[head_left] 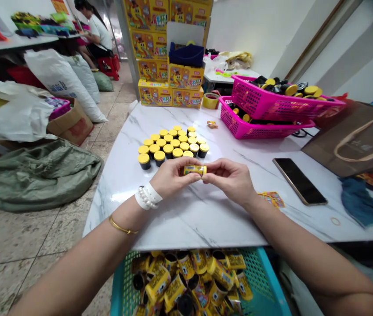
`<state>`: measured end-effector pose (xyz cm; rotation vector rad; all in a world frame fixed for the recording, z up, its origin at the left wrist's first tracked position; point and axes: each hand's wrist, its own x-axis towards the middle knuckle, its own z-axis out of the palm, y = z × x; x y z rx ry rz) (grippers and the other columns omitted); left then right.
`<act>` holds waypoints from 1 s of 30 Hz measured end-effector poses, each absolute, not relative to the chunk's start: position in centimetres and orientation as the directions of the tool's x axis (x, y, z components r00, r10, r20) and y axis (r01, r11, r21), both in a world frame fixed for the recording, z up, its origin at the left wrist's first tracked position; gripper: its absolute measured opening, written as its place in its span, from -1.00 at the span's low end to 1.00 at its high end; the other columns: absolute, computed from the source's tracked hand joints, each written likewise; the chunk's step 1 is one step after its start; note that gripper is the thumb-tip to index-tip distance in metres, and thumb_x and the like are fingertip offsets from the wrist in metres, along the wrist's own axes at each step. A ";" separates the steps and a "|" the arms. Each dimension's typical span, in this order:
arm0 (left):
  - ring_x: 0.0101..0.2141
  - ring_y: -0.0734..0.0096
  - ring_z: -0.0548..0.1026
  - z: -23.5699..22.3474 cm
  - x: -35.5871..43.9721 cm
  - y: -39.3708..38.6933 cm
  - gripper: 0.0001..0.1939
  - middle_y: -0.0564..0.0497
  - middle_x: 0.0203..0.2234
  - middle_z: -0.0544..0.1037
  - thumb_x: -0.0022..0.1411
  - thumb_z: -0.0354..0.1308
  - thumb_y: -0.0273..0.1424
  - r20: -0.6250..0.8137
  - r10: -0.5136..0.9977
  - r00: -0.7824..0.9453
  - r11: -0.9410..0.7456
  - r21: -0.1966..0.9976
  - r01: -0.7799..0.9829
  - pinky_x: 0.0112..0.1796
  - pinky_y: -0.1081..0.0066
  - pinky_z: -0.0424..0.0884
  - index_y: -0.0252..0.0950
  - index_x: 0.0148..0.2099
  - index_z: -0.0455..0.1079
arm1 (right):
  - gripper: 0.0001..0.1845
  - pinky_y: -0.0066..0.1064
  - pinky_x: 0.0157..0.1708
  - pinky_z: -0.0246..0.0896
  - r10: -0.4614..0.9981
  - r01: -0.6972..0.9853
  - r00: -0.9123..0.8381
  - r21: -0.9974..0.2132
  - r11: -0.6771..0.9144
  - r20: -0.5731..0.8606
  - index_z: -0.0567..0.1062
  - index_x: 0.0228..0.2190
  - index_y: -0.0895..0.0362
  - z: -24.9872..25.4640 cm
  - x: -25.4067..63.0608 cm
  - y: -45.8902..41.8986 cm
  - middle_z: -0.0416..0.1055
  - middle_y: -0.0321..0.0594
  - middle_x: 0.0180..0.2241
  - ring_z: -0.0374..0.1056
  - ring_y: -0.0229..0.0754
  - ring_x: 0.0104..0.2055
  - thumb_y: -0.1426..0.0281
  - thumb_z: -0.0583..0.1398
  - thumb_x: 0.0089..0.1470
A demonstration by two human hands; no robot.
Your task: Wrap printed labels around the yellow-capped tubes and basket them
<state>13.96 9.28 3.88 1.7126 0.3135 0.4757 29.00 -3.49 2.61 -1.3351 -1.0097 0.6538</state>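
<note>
Above the marble-patterned table (186, 219), my left hand (173, 174) is closed around a small yellow printed cup (193, 170) lying on its side. My right hand (230, 179) pinches the right end of that same cup between thumb and fingers. Just beyond my hands stand several small black pots with yellow lids (166, 145), upright in a tight group. Below the table's front edge, a teal basket (268, 272) holds many more yellow printed cups (173, 292), lying in a jumble with some dark open ends showing.
Two stacked pink baskets (258, 129) with black and yellow parts stand back right. Yellow cartons (155, 94) are stacked at the back, beside a tape roll (210, 101). A phone (300, 181), sticker cards (273, 199) and a paper bag (357, 140) lie right. A person (99, 33) sits far left.
</note>
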 end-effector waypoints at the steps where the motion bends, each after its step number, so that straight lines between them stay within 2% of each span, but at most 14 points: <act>1: -0.30 0.33 0.52 3.8 14.0 9.0 -0.74 -0.09 -0.28 0.60 0.12 0.30 -0.35 0.211 0.480 0.851 -0.306 0.950 -0.063 -0.21 0.34 0.44 -0.28 -0.11 0.52 | -0.65 -0.27 -0.35 0.56 0.875 0.035 0.470 -0.993 0.108 0.112 0.60 -0.40 0.15 2.6 28.9 -3.5 0.59 -0.21 -0.44 0.51 -0.21 -0.46 0.23 0.50 -0.22; 3: -0.22 0.27 0.51 3.6 13.9 8.6 -0.76 -0.12 -0.22 0.60 0.12 0.28 -0.39 0.323 0.471 0.821 -0.504 0.862 -0.049 -0.12 0.28 0.41 -0.26 -0.12 0.53 | -0.64 -0.33 -0.41 0.55 0.888 -0.185 0.452 -0.983 0.002 -0.083 0.59 -0.47 0.16 2.5 28.7 -3.3 0.58 -0.24 -0.50 0.49 -0.24 -0.51 0.22 0.52 -0.28; 6: -0.20 0.22 0.51 3.4 13.8 8.2 -0.80 -0.15 -0.22 0.58 0.17 0.24 -0.39 0.398 0.391 0.830 -0.645 0.762 -0.061 -0.11 0.25 0.40 -0.26 -0.13 0.53 | -0.62 -0.42 -0.41 0.52 0.889 -0.370 0.382 -0.923 -0.104 -0.253 0.58 -0.50 0.19 2.4 28.5 -3.2 0.57 -0.25 -0.51 0.50 -0.27 -0.49 0.25 0.54 -0.33; 8: -0.19 0.22 0.51 3.5 13.7 8.1 -0.81 -0.14 -0.23 0.58 0.18 0.23 -0.37 0.432 0.367 0.824 -0.668 0.739 -0.090 -0.11 0.26 0.40 -0.24 -0.13 0.53 | -0.62 -0.46 -0.42 0.51 0.892 -0.394 0.363 -0.912 -0.114 -0.269 0.58 -0.48 0.19 2.3 28.5 -3.2 0.57 -0.26 -0.51 0.50 -0.28 -0.49 0.26 0.54 -0.32; 10: -0.21 0.25 0.52 3.7 13.7 8.2 -0.75 -0.12 -0.23 0.58 0.13 0.29 -0.34 0.437 0.430 0.790 -0.637 0.767 -0.078 -0.14 0.29 0.41 -0.23 -0.11 0.52 | -0.63 -0.44 -0.40 0.51 0.906 -0.334 0.378 -0.941 -0.058 -0.190 0.57 -0.44 0.18 2.2 28.7 -3.1 0.57 -0.28 -0.49 0.50 -0.28 -0.49 0.27 0.52 -0.27; 13: -0.43 0.38 0.50 4.0 13.8 8.8 -0.63 -0.04 -0.39 0.57 0.08 0.35 -0.25 0.285 0.561 0.777 -0.381 0.922 -0.063 -0.38 0.40 0.41 -0.26 -0.07 0.46 | -0.63 -0.37 -0.33 0.53 0.915 -0.163 0.404 -0.984 0.076 0.004 0.57 -0.33 0.14 2.0 29.2 -3.1 0.58 -0.29 -0.43 0.52 -0.26 -0.45 0.32 0.50 -0.20; 15: -0.60 0.47 0.43 4.0 13.9 9.3 -0.66 0.03 -0.55 0.51 0.11 0.32 -0.16 0.117 0.521 0.846 -0.131 0.990 -0.056 -0.54 0.48 0.32 -0.30 -0.19 0.43 | -0.57 -0.31 -0.30 0.54 0.925 -0.091 0.372 -0.989 0.121 0.079 0.57 -0.18 0.07 1.8 29.7 -3.1 0.58 -0.29 -0.33 0.52 -0.25 -0.40 0.33 0.48 -0.15; 17: -0.69 0.52 0.38 3.8 14.0 9.6 -0.65 0.04 -0.64 0.47 0.13 0.29 -0.10 -0.007 0.435 0.901 0.037 0.999 -0.010 -0.64 0.53 0.23 -0.31 -0.35 0.40 | -0.54 -0.26 -0.24 0.55 0.945 -0.040 0.300 -0.988 0.151 0.133 0.58 -0.10 0.00 1.6 30.0 -3.1 0.56 -0.27 -0.23 0.53 -0.22 -0.30 0.33 0.46 -0.09; 21: -0.77 0.58 0.32 3.7 14.2 9.4 -0.56 0.03 -0.71 0.43 0.17 0.25 -0.03 -0.126 0.395 0.910 0.236 0.971 0.033 -0.74 0.58 0.09 -0.34 -0.46 0.40 | -0.66 -0.20 -0.17 0.57 0.950 0.003 0.200 -0.969 0.245 0.241 0.65 -0.19 -0.05 1.5 30.0 -3.3 0.47 -0.24 -0.13 0.50 -0.15 -0.16 0.35 0.45 -0.08; 25: -0.73 0.58 0.36 4.1 14.0 8.6 -0.59 0.01 -0.63 0.51 0.08 0.34 -0.05 -0.145 0.290 0.946 0.451 0.892 -0.002 -0.75 0.58 0.17 -0.33 -0.38 0.45 | -0.74 -0.22 -0.38 0.62 0.910 -0.030 0.313 -0.955 0.296 0.272 0.65 -0.33 -0.05 1.8 29.3 -3.6 0.39 -0.29 -0.25 0.49 -0.19 -0.30 0.35 0.48 -0.15; 28: -0.78 0.61 0.28 4.2 13.9 8.5 -0.60 0.10 -0.69 0.45 0.02 0.40 -0.07 -0.156 0.271 0.950 0.474 0.880 0.009 -0.78 0.60 0.12 -0.30 -0.35 0.45 | -0.81 -0.31 -0.50 0.59 0.885 -0.053 0.391 -0.954 0.296 0.253 0.60 -0.40 -0.01 1.8 29.0 -3.8 0.34 -0.36 -0.31 0.47 -0.27 -0.43 0.31 0.46 -0.11; 30: -0.84 0.63 0.18 4.0 13.9 8.5 -0.57 0.16 -0.79 0.34 0.05 0.35 0.00 -0.195 0.316 0.929 0.436 0.899 0.041 -0.82 0.61 0.01 -0.29 -0.38 0.43 | -0.79 -0.30 -0.47 0.60 0.895 -0.040 0.371 -0.958 0.283 0.249 0.57 -0.36 -0.02 1.9 28.9 -3.9 0.35 -0.37 -0.27 0.47 -0.30 -0.43 0.30 0.45 -0.08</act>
